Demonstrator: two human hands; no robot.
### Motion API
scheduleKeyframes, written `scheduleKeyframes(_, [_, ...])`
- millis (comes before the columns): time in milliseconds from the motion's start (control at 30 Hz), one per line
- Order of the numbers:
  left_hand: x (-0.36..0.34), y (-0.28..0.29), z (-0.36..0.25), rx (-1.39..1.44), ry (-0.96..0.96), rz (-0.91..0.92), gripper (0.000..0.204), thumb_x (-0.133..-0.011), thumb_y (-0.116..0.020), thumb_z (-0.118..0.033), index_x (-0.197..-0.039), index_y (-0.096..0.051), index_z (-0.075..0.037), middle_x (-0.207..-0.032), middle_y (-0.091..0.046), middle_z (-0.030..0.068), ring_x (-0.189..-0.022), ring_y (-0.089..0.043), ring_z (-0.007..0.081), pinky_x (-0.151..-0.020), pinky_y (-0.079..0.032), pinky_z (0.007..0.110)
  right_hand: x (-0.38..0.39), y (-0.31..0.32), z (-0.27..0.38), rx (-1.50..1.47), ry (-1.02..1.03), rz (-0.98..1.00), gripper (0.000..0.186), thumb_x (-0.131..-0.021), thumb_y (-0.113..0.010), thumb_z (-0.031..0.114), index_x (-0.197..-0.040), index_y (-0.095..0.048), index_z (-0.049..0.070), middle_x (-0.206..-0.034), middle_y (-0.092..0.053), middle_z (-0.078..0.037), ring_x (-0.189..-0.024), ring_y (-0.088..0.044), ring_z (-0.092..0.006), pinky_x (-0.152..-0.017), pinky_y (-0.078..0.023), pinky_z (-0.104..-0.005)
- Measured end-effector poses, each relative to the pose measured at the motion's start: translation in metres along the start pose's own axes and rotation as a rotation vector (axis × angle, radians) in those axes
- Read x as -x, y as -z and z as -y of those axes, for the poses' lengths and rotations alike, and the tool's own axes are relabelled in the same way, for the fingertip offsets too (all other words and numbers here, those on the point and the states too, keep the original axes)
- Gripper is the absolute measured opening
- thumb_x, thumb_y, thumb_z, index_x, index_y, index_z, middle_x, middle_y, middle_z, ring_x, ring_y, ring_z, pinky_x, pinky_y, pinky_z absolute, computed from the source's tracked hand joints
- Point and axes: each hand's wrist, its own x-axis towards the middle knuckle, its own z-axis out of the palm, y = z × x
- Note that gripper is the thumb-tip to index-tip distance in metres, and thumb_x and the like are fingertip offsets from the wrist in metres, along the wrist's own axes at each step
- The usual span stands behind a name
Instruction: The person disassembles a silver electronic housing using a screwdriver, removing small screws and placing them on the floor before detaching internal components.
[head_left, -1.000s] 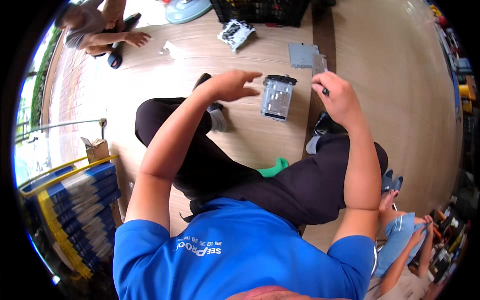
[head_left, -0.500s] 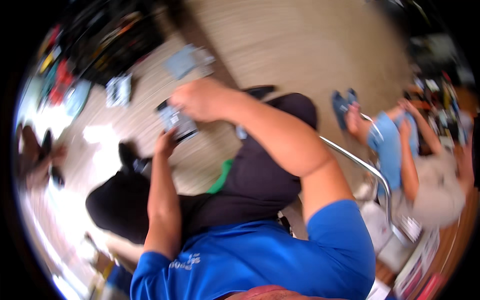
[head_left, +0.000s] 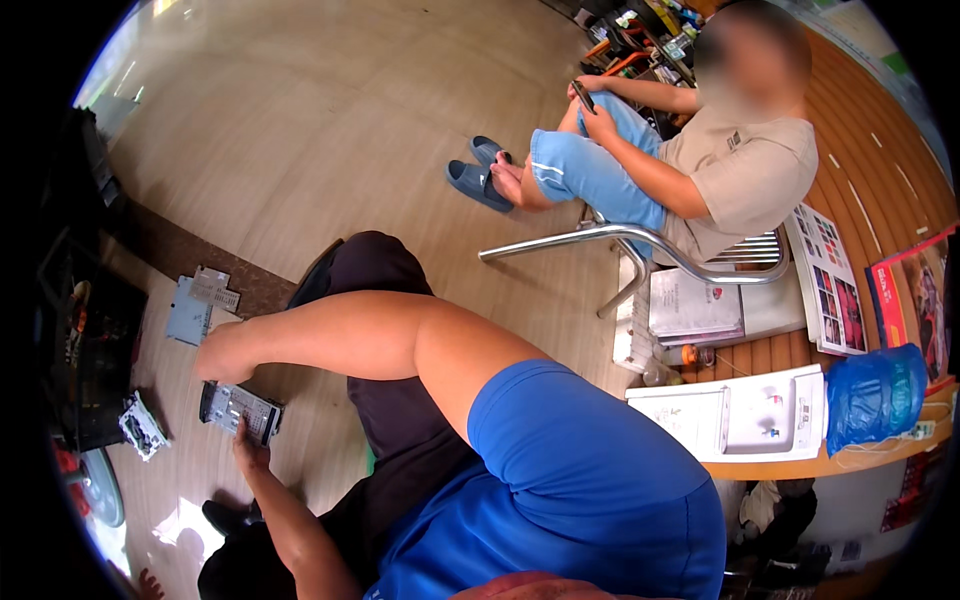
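Note:
In front of me at the left, my left hand (head_left: pixel 252 452) holds a flat grey electronic unit (head_left: pixel 250 410) with a dark end, its thumb lying on the top face. The unit is above the floor and slightly tilted. My right hand (head_left: pixel 222 353) is curled at the unit's far end, knuckles up. Its fingertips are hidden, so whether it grips the unit or something small cannot be seen. Beyond the hands, a bluish metal plate (head_left: pixel 188 313) and a slotted grey metal plate (head_left: pixel 214 288) lie on the floor. A pale mechanical part with cut-outs (head_left: pixel 142 426) lies to the left.
A black crate (head_left: pixel 108 350) stands at the left. On the right, a seated person (head_left: pixel 740 165) holds a phone, with slippers (head_left: pixel 480 180) on the floor nearby. A chrome chair arm (head_left: pixel 620 232), a white water dispenser (head_left: pixel 725 415) and its blue bottle (head_left: pixel 878 395) are also there.
My view has swung to the right, bringing the seated person and dispenser further into sight. Both hands stay at the unit, now lower and further left in the picture.

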Motion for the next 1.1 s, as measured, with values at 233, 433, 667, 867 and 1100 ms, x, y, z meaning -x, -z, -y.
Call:
scheduleKeyframes(233, [-0.004,0.03,0.025,0.136,-0.058,-0.01,0.036,-0.093,-0.058,-0.023,-0.124,-0.055,-0.005,-0.117,-0.064,0.008,-0.106,-0.061,0.0237,-0.094,-0.047,0.04,0.001,-0.05,-0.007,0.063,-0.121,0.278,0.022,-0.083,-0.063,0.021,-0.095,-0.071,0.005,-0.096,-0.069,-0.017,-0.093,-0.065,-0.037,-0.077,-0.052,-0.0471])
scheduleKeyframes(433, [-0.006,0.012,0.026,0.105,-0.057,0.026,0.038,-0.093,-0.058,-0.026,-0.124,-0.054,-0.005,-0.117,-0.064,0.0086,-0.105,-0.062,0.0245,-0.093,-0.048,0.042,0.0,-0.096,-0.023,-0.024,-0.297,0.234,0.022,-0.082,-0.063,0.02,-0.095,-0.07,0.003,-0.095,-0.068,-0.019,-0.091,-0.065,-0.0372,-0.08,-0.052,-0.0449])
scheduleKeyframes(667, [0.031,0.008,0.008,-0.321,-0.185,-0.88,0.031,-0.092,-0.059,-0.028,-0.111,-0.063,-0.004,-0.102,-0.068,0.0104,-0.09,-0.064,0.0263,-0.082,-0.049,0.04,-0.016,-0.136,0.044,-0.135,-0.265,0.249,0.019,-0.079,-0.065,0.019,-0.089,-0.07,0.003,-0.09,-0.068,-0.021,-0.087,-0.065,-0.0378,-0.076,-0.052,-0.0451])
scheduleKeyframes(867, [0.075,-0.093,-0.047,-0.214,-0.384,-0.19,0.021,-0.096,-0.056,-0.027,-0.095,-0.064,-0.008,-0.071,-0.055,-0.0032,-0.06,-0.05,0.0073,-0.054,-0.042,0.023,-0.032,-0.095,0.043,-0.455,-0.188,-0.004,0.018,-0.082,-0.058,0.02,-0.091,-0.069,0.007,-0.089,-0.067,-0.019,-0.087,-0.065,-0.0354,-0.076,-0.051,-0.0432])
scheduleKeyframes(1100, [0.091,-0.088,-0.022,-0.126,-0.082,-0.074,0.026,-0.092,-0.063,-0.031,-0.084,-0.061,-0.007,-0.072,-0.061,0.0033,-0.061,-0.06,0.0134,-0.056,-0.052,0.027,-0.017,-0.109,0.042,-0.239,-0.143,0.101,0.019,-0.085,-0.063,0.024,-0.093,-0.064,0.006,-0.092,-0.066,-0.02,-0.09,-0.062,-0.0398,-0.074,-0.05,-0.0486])
